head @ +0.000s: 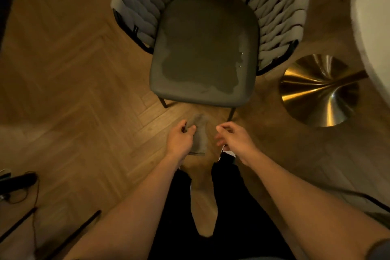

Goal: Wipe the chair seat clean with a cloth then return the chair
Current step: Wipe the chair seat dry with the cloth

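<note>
At the far left edge, low down, a dark object (18,181) with thin cables (31,198) lies on the wood floor (69,95), and two dark rods (73,236) run slantwise near the bottom. Between these and the chair the floor is open. The left hand (180,140) is in front of the chair, lower than the seat edge; its fingers are curled and pinch the top of the cloth (198,137), which hangs down from it. The chair (203,48) stands in the middle, its seat (202,34) showing a large darker, wet-looking patch that reaches almost to the front edge. Its woven back (274,12) curves around the seat on three sides. The right hand (234,138) is just beside the cloth, not touching it, with fingers loosely bent and holding nothing. To the right, a round brass base (316,91) stands near the front right corner of the chair, with only a narrow strip of floor between. The pale worktop (371,17) edge hangs over at the far right.
</note>
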